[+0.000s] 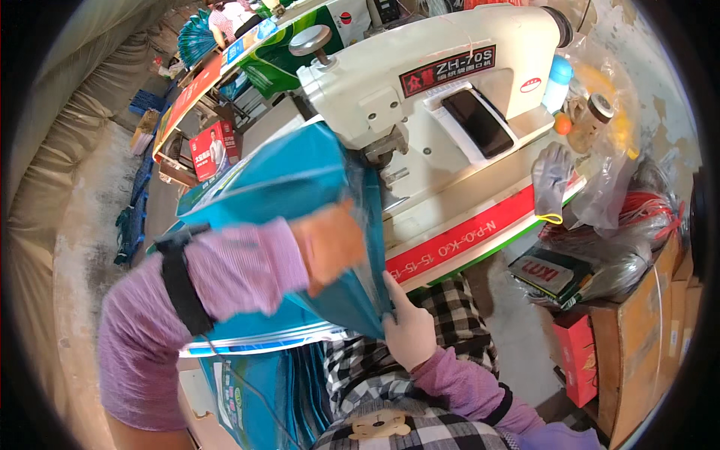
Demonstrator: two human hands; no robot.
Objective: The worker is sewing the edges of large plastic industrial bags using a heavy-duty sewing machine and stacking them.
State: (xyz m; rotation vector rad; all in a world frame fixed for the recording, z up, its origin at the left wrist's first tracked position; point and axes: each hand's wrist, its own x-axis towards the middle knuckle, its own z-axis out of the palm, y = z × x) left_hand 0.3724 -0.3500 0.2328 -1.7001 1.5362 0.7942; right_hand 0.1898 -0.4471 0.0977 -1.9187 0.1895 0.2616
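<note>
Gripping one teal woven bag (300, 180), the left hand (334, 244) clenches its upper fold, fingers mostly blurred, while the right hand (409, 330) pinches the lower edge, index finger raised along it. Just beyond the fingertips stands one cream sewing machine (420, 90), a dark phone (480, 120) resting on it. One grey glove (551, 180) hangs well right; flat bags (262, 390) pile below the wrists.
</note>
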